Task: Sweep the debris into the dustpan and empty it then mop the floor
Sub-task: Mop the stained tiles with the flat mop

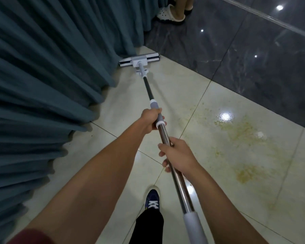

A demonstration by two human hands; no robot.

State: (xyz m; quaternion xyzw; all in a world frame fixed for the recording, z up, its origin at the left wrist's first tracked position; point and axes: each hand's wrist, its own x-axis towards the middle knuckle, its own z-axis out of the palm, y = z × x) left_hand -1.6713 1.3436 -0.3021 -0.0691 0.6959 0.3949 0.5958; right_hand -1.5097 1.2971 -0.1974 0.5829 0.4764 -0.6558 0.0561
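Gripping the mop handle with both fists closed around it, left hand ahead of right hand, we press the mop head onto pale tile beside teal curtains, yellowish residue smeared to the right.

The mop handle's grey end runs off the bottom edge, its head's left tip slips under the curtain hem, the left hand and right hand cover stretches of the pole – and a bystander's feet in pale clogs are cropped at the top.
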